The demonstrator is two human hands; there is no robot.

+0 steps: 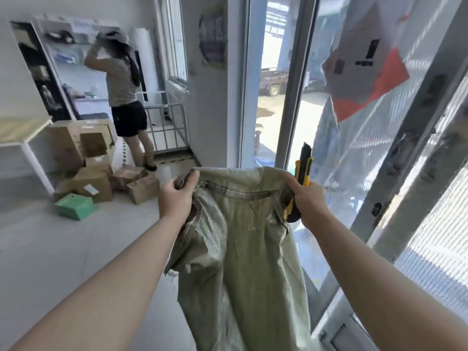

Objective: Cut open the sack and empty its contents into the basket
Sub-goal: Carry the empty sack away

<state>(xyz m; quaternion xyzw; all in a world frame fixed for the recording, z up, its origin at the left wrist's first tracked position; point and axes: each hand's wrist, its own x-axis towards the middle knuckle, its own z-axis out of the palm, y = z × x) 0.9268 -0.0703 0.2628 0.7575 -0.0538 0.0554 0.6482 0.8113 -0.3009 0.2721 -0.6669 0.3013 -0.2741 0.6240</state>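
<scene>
— Where's the sack?
— The sack (243,249) hangs limp in mid-air by the glass door, held by its upper edge.
— Hands?
— The left hand (174,196) grips one corner. The right hand (307,198) clasps the other corner and a yellow knife (302,171), blade up.

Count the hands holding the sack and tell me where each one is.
2. The left hand grips the sack at its upper left corner; the right hand grips the upper right corner along with a yellow utility knife. No other hand shows on it.
</scene>
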